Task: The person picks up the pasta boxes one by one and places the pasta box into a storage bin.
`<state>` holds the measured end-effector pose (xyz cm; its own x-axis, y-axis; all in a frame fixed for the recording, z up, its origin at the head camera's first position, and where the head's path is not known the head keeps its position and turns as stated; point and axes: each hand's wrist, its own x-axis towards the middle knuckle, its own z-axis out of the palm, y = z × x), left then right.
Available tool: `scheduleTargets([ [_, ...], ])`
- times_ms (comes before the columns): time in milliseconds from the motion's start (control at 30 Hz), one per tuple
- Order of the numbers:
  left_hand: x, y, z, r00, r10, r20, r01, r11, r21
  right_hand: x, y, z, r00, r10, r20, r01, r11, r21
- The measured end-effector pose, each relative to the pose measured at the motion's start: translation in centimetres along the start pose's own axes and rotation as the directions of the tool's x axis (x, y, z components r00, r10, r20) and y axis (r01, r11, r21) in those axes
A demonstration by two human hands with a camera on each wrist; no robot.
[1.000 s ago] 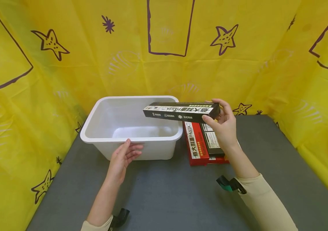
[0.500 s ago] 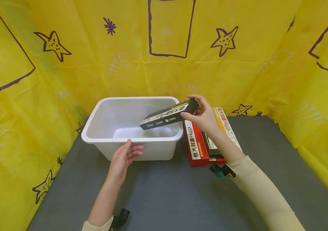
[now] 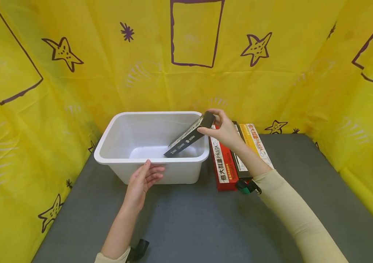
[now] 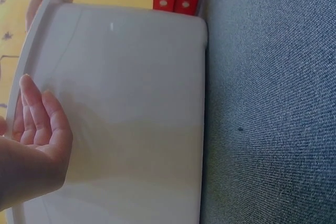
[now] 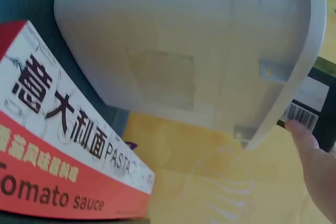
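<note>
In the head view my right hand (image 3: 220, 131) pinches the upper end of a black pasta box (image 3: 189, 135). The box slants down into a white plastic bin (image 3: 152, 159), its lower end inside near the bottom. Its barcoded end shows beside the rim in the right wrist view, with my thumb (image 5: 304, 137) against it. My left hand (image 3: 142, 182) holds the bin's front rim, thumb at the edge and fingers below the lip. The left wrist view shows those fingers (image 4: 44, 116) lying along the outer wall.
Right of the bin lie more pasta boxes: a red one (image 3: 222, 164) marked tomato sauce, a black one (image 3: 241, 164) and a yellow-and-white one (image 3: 255, 142). My right forearm crosses over them. A yellow patterned curtain (image 3: 193, 87) encloses the grey table (image 3: 186, 223).
My right hand has carried the black pasta box left from above the other boxes and tipped its far end down into the bin. The left hand has stayed at the rim.
</note>
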<state>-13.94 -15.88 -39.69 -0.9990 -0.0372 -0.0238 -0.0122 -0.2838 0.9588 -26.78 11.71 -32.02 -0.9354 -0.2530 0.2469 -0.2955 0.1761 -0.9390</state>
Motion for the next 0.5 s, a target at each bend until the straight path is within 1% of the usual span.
scheduleTargets([
  [67,0.0,0.0,0.0,1.0,-0.001,-0.001,0.001,1.0,0.002,0.1,0.0,-0.2,1.0,0.01,-0.002,-0.01,1.0,-0.028],
  [200,0.0,0.0,0.0,1.0,-0.003,-0.005,0.003,1.0,0.009,0.4,0.3,-0.3,1.0,-0.018,-0.015,0.016,0.99,-0.143],
  [300,0.0,-0.1,0.0,1.0,-0.006,-0.009,0.006,1.0,0.013,0.6,0.5,-0.2,0.998,-0.055,-0.019,0.049,0.968,-0.246],
  [500,0.1,-0.1,0.1,1.0,-0.009,-0.011,0.009,1.0,0.012,1.2,0.2,0.6,0.994,-0.108,0.023,0.108,0.914,-0.392],
])
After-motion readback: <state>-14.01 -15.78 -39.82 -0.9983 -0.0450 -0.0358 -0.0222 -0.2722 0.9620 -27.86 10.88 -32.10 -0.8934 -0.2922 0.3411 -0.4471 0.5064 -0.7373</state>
